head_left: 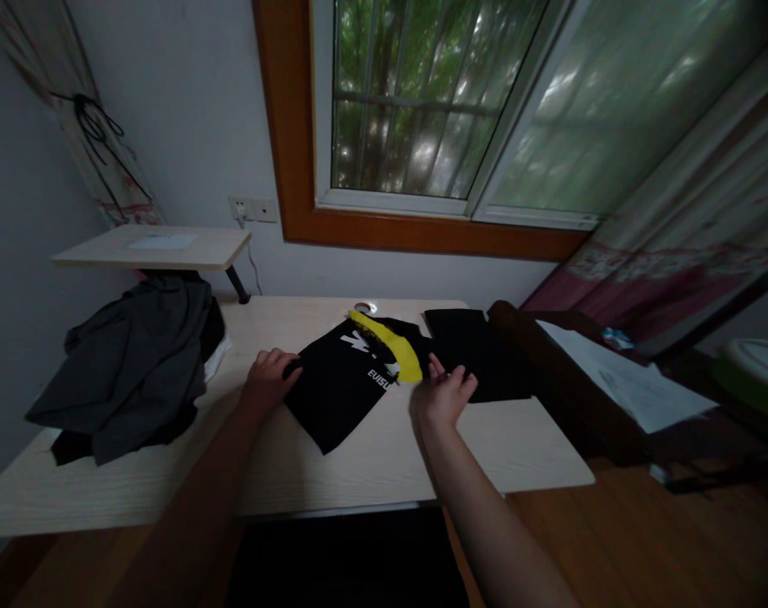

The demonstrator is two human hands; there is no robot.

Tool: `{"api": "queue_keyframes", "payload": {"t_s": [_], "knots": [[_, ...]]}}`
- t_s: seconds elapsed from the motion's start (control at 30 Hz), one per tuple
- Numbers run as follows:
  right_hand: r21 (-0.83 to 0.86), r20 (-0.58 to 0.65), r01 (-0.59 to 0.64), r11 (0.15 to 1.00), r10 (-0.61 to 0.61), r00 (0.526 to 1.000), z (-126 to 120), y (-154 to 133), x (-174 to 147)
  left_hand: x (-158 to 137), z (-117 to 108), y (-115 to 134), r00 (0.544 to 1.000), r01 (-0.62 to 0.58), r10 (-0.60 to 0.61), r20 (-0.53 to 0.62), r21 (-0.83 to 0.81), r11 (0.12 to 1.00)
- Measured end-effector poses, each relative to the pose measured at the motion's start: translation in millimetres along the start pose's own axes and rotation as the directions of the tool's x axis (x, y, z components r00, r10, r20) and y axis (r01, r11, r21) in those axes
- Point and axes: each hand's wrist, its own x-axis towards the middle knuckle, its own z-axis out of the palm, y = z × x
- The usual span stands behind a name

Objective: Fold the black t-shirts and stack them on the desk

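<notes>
A black T-shirt [333, 388] with white lettering and a yellow patch lies partly folded on the table, one corner pointing toward me. At its left edge, my left hand [270, 377] is closed, with dark cloth between thumb and fingers. My right hand [448, 395] is beside the shirt's right side, palm partly up. Its fingers are loosely curled and apart, and I see no cloth gripped in them. Just beyond that hand lies a flat, neatly folded black garment [485, 355].
Grey and black clothes [136, 355] are heaped on the left of the pale table [275, 481], below a small raised shelf [161, 245]. A roll of tape [362, 308] sits behind the shirt. To the right, papers [624, 376] rest on a dark brown surface.
</notes>
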Motion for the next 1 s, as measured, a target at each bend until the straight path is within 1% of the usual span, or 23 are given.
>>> {"api": "queue_keyframes", "payload": {"t_s": [0.07, 0.13, 0.23, 0.37, 0.53, 0.63, 0.7, 0.8, 0.87, 0.93, 1.0], "knots": [[-0.005, -0.037, 0.092, 0.996, -0.092, 0.995, -2, 0, 4, -1, 1, -1, 1.000, 0.024, -0.024, -0.004, 0.015, 1.000], [-0.034, -0.054, 0.130, 0.991, -0.132, 0.990, -2, -1, 4, -1, 2, -2, 0.999, 0.044, -0.044, -0.003, 0.029, 0.999], [-0.105, -0.030, 0.138, 0.985, -0.142, 0.989, -3, 0, 1, -1, 3, -3, 0.998, 0.056, -0.056, -0.004, 0.044, 0.997], [-0.182, 0.037, 0.161, 0.970, -0.156, 0.987, -4, 3, -4, 0, 3, -3, 0.998, 0.067, -0.067, 0.005, 0.016, 0.998], [-0.160, 0.133, 0.155, 0.975, -0.135, 0.982, -5, 8, -6, 1, 2, -4, 0.997, 0.079, -0.079, 0.005, 0.008, 0.997], [-0.148, 0.137, 0.151, 0.977, -0.131, 0.982, -6, 8, -5, 2, -1, -8, 0.992, 0.127, -0.126, -0.026, 0.027, 0.992], [-0.147, 0.121, 0.148, 0.978, -0.130, 0.984, -5, 5, -5, 3, -6, -14, 0.982, 0.174, -0.171, -0.074, 0.038, 0.984], [-0.169, 0.050, 0.155, 0.973, -0.149, 0.988, -4, -1, -6, 3, -18, -26, 0.948, 0.261, -0.246, -0.201, 0.049, 0.964], [-0.172, 0.007, 0.185, 0.967, -0.187, 0.982, -3, -5, -6, 1, -28, -32, 0.908, 0.319, -0.296, -0.298, 0.031, 0.947], [-0.156, 0.006, 0.242, 0.958, -0.244, 0.970, -3, -7, -5, 0, -35, -34, 0.859, 0.367, -0.344, -0.378, -0.012, 0.930], [-0.139, 0.025, 0.304, 0.943, -0.303, 0.953, -5, -9, -4, -1, -40, -33, 0.823, 0.389, -0.373, -0.427, -0.054, 0.920]]}}
